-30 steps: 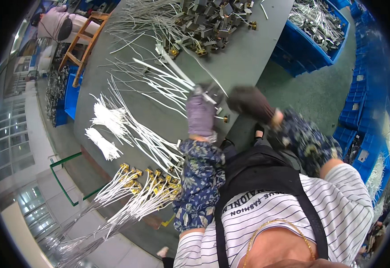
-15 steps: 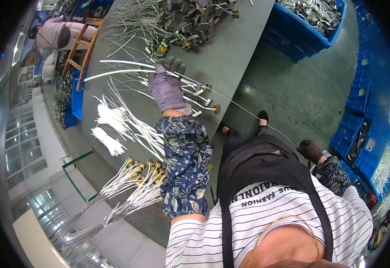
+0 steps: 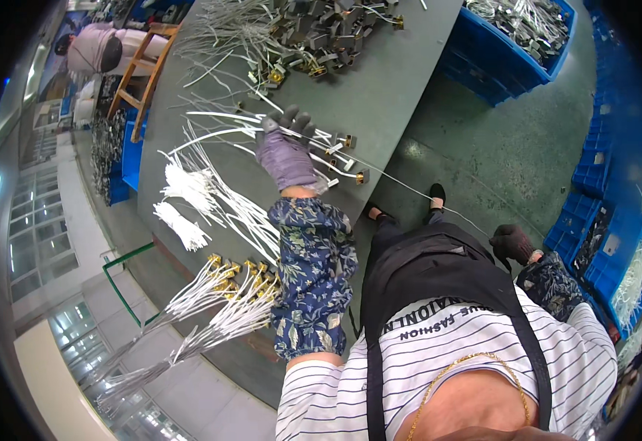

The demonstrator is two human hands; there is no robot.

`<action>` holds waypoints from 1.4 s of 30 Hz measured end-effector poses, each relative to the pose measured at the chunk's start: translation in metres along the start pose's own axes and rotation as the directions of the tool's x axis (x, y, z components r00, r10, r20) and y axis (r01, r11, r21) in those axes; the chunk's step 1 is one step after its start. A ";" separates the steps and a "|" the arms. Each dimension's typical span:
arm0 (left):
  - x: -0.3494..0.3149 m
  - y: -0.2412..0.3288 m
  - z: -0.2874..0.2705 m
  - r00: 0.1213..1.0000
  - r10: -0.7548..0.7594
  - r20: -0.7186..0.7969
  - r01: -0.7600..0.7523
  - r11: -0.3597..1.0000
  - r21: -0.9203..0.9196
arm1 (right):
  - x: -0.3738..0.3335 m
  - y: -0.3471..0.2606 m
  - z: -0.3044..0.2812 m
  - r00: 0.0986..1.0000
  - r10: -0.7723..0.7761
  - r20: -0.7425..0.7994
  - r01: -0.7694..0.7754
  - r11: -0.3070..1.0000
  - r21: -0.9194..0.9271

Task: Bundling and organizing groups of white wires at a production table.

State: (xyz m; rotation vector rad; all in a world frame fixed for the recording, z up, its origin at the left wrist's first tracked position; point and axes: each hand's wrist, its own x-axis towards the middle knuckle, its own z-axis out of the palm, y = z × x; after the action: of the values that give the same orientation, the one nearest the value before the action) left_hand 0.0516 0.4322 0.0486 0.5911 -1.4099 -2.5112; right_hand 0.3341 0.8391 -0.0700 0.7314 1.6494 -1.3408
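My left hand [image 3: 288,153], in a purple-grey glove, is closed around white-sleeved wires [image 3: 221,134] above the grey table. Their loose ends stick out to the left, and small connectors with brown-and-gold parts [image 3: 362,176] lie to the right of the hand. A thin pale wire [image 3: 409,187] runs from beside my left hand across the gap to my right hand [image 3: 512,246]. That hand wears a dark maroon glove and is closed on the wire's far end, low at my right side. The exact grip of both hands is partly hidden.
Bundles of white wires [image 3: 188,184] lie left of my forearm, and gold-ended wire bunches [image 3: 221,283] hang at the table's near edge. A heap of dark components [image 3: 321,37] covers the far table [image 3: 402,81]. Blue crates [image 3: 497,73] stand right; a person [image 3: 93,48] is far left.
The loose left ends of the white-sleeved wires have shifted right and sag lower. My left hand sits slightly further right in the picture, as the whole view has shifted a little. My right hand stays low.
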 end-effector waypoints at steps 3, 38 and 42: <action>0.007 0.013 -0.002 0.998 0.055 -0.041 -0.054 0.998 0.024 | -0.003 0.010 -0.003 0.992 0.018 -0.126 -0.033 0.992 -0.120; 0.001 0.010 -0.092 0.996 -0.076 -0.050 0.091 0.806 0.585 | 0.084 -0.362 0.172 0.850 -0.522 0.068 0.343 0.649 0.679; -0.019 -0.005 -0.055 0.992 -0.128 -0.007 0.122 0.923 0.365 | 0.212 -0.407 0.155 0.719 -0.689 -0.087 0.529 0.461 0.713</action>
State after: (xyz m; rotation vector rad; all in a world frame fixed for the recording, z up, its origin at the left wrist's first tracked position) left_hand 0.0923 0.3992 0.0237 0.7455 -1.9243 -2.3600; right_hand -0.0699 0.5718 -0.0794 0.3353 1.2134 -2.5818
